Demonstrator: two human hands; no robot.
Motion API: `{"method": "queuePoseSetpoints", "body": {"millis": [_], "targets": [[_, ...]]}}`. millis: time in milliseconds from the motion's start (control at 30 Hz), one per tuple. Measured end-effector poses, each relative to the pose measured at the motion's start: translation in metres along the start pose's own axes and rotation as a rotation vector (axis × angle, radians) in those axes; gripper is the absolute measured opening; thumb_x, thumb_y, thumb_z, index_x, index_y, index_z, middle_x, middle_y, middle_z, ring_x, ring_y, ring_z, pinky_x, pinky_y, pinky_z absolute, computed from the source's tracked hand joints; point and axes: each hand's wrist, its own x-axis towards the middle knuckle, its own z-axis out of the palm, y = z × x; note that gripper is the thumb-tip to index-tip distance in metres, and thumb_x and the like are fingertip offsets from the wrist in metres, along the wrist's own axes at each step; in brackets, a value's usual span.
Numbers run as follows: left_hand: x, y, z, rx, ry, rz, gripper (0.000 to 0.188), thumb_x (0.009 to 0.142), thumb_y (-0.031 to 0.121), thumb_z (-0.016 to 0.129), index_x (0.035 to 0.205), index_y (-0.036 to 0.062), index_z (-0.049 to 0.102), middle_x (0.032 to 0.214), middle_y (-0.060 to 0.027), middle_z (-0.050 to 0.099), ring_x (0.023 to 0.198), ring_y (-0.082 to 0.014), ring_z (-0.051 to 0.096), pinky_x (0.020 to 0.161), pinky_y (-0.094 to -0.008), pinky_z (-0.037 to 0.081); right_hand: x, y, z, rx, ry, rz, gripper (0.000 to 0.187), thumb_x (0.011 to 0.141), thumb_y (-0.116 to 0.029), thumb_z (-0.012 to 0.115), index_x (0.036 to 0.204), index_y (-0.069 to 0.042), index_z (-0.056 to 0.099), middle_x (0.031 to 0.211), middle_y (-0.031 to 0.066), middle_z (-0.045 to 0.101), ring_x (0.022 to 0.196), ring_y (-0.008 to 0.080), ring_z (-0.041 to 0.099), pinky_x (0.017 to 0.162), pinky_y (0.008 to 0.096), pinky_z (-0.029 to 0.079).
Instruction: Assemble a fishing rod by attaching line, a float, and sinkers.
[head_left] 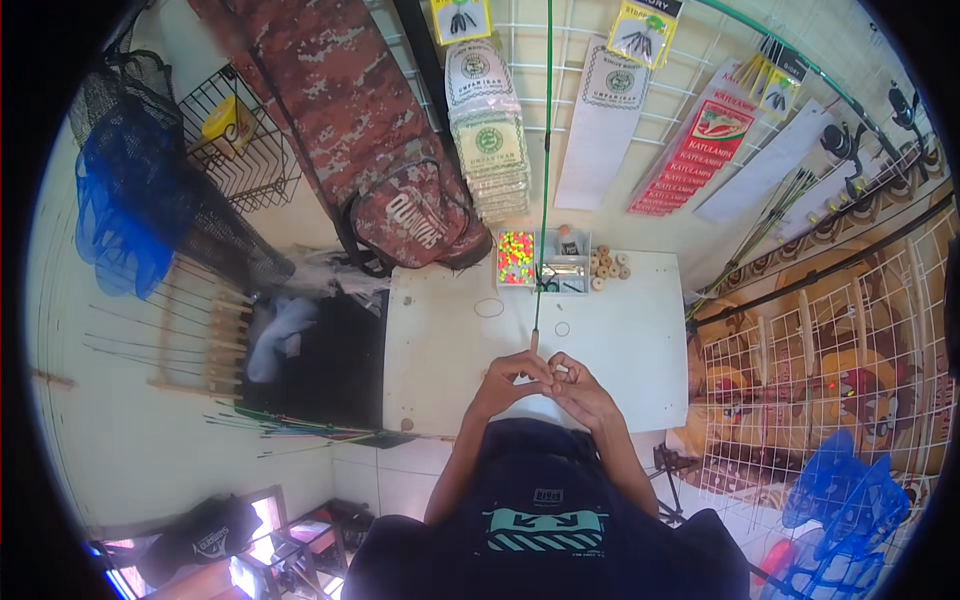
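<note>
My left hand (512,381) and my right hand (582,392) meet over the near part of a white table. Both have bent fingers, with the fingertips pinched close together. Whatever lies between them is too small to make out. Just beyond the fingers is the light brown handle (534,342) of a thin green fishing rod (548,140), which stretches straight away from me. My fingers hide the handle's near end, so whether a hand touches it cannot be told. Two thin rings, a larger one (489,308) and a smaller one (562,329), are on the tabletop.
On the white table (630,350), a compartment box (517,258) holds bright beads and small parts. Several round cork-like pieces (604,264) sit beside it. Packets (490,140) hang on the wall grid behind. A camouflage rod bag (340,110) leans at left; fishing reels (842,142) are at right.
</note>
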Motion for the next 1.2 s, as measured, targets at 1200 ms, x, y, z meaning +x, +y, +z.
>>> {"method": "queuePoseSetpoints", "body": {"millis": [1200], "targets": [[0.073,0.032,-0.019,0.226,0.435,-0.045,0.028,0.098,0.014,0.052,0.122,0.002,0.059,0.117,-0.0045,0.064,0.088,-0.0079,0.053,0.083,-0.0259,0.045,0.097,0.005,0.033,-0.581,0.81,-0.578,0.012,0.085,-0.014,0.068,0.087,-0.002,0.071,0.073,-0.0021,0.062,0.072,0.0072,0.045,0.067,0.0239,0.037]]}}
